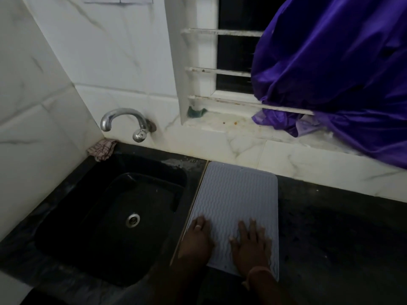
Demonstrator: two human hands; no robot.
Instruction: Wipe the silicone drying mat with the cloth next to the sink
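Both my hands lie flat and spread, holding nothing: left hand (pixel 197 235) and right hand (pixel 251 245) on the near end of the silicone mat (pixel 235 199), right of the sink (pixel 110 216). Wiping hasn't begun, I judge; next I must fetch the checked cloth (pixel 101 149) at the sink's far-left corner. No readable writing.

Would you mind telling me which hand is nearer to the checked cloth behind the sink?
Left. The left hand rests on the mat's sink-side edge; the right hand lies flat farther right, farther from the cloth.
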